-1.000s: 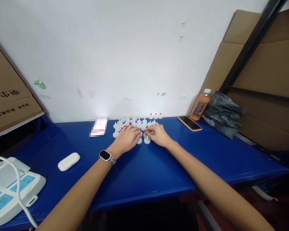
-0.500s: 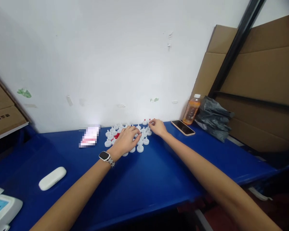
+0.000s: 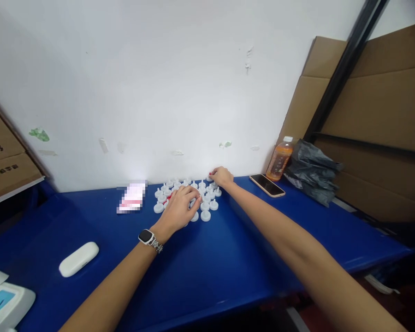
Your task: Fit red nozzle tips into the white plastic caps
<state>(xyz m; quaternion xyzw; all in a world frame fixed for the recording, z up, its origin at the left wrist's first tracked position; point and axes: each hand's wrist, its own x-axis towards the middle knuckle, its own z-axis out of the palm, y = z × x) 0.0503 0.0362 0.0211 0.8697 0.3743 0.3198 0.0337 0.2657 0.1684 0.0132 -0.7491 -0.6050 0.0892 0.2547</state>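
Many white round caps with pointed nozzles (image 3: pixel 205 216) stand in a cluster on the blue table, near the wall. My left hand (image 3: pixel 181 205) is over the middle of the cluster, fingers curled and thumb close to the index finger; whatever lies between them is too small to make out. Small red tips (image 3: pixel 169 197) show among the caps beside it. At the back right of the cluster, my right hand (image 3: pixel 223 176) pinches a small red tip (image 3: pixel 210 174) at the top of a white cap. That cap is partly covered by the fingers.
Right of the caps lies a phone (image 3: pixel 267 185), with an orange drink bottle (image 3: pixel 279 159) and a dark plastic bag (image 3: pixel 313 170) beyond. A blurred-out pink and white item (image 3: pixel 133 198) and a white case (image 3: pixel 79 259) lie left. A white device (image 3: pixel 19 302) sits front left.
My right hand has shifted slightly back towards the wall, onto a red-tipped cap. The left hand has drawn its fingers closer together over the caps. The view has moved slightly.
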